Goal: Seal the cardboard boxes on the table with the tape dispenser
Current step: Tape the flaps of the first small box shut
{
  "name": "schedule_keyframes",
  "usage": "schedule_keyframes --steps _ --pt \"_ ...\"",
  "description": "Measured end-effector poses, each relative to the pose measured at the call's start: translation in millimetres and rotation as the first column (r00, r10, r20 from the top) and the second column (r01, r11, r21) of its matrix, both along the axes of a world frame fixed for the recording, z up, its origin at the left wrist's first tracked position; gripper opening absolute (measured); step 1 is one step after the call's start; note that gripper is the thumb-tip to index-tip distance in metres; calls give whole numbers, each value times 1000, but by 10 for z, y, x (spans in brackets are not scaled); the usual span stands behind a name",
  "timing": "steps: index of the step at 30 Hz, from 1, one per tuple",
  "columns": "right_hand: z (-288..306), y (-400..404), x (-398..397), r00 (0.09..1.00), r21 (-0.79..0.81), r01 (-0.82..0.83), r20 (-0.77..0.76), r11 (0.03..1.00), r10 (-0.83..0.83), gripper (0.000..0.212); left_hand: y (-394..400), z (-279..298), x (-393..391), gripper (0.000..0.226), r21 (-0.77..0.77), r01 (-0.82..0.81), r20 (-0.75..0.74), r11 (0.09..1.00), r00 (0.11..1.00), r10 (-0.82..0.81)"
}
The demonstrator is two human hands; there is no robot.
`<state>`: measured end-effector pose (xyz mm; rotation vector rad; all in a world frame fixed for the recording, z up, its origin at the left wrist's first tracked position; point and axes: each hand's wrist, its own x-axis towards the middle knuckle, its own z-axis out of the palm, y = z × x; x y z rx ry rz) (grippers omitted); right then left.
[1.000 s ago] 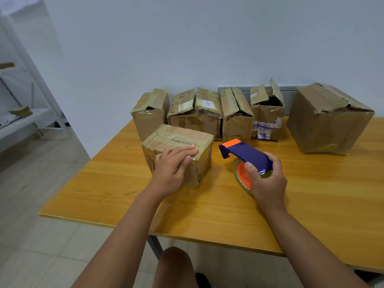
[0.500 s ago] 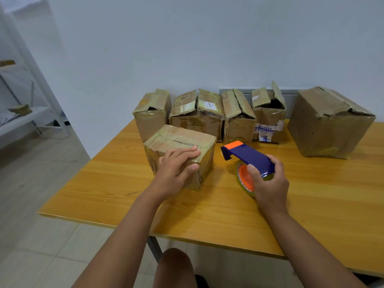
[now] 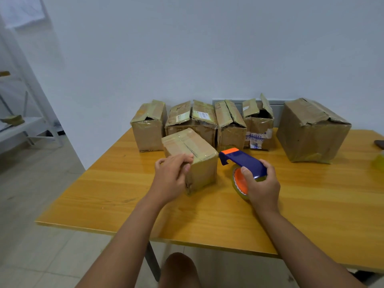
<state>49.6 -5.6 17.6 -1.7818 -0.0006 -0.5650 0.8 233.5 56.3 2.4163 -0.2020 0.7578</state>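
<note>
Glossy orange wooden counter [image 3: 311, 215] against a white wall [image 3: 187, 48]; left hand [image 3: 172, 179] grips the taped box [image 3: 193, 154], right hand [image 3: 261, 183] grips the tape dispenser [image 3: 242, 161].

One head-worn wide view looks forward and down from the near edge of the surface [image 3: 311, 215], close over both forearms, facing the wall [image 3: 207, 48] behind its far edge.

Six cardboard boxes [image 3: 190, 150] — one tape dispenser [image 3: 242, 161] — one table [image 3: 207, 215] — two hands [image 3: 172, 179].
</note>
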Motion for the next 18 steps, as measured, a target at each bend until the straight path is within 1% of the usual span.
schedule_keyframes --steps 1,2,4,5,6,9,11,14,18 --pt "25 -29 -13 1000 11 20 1 1000 -20 63 -20 54 -1 26 26 -1 -34 1000 999 2" --pt "50 -68 -36 999 24 38 5 999 -38 62 -50 105 4 31 84 -19 -62 996 998 25" --pt "104 -157 -105 998 44 60 13 997 -60 60 -134 156 55 43 262 -86 -98 961 988 115" --pt "132 -204 -150 998 48 65 14 997 -66 58 -186 156 84 44 329 -115 -94 937 984 154" --pt "157 -255 -197 997 48 69 16 996 -70 58 -240 155 109 42 351 -138 -72 926 982 173" --pt "236 -407 -341 996 46 79 33 996 -81 62 -371 174 134 29 283 -171 25 944 985 171" --pt "283 -522 -429 994 56 90 50 994 -93 66 -447 171 101 24 280 -159 83 947 986 141" --pt "376 -703 -550 990 75 116 71 990 -121 65 -616 146 -14 20 250 -92 142 964 988 57" --pt "526 -962 -713 979 90 166 104 982 -175 66 -1034 79 -187 23 300 39 221 953 969 -109"
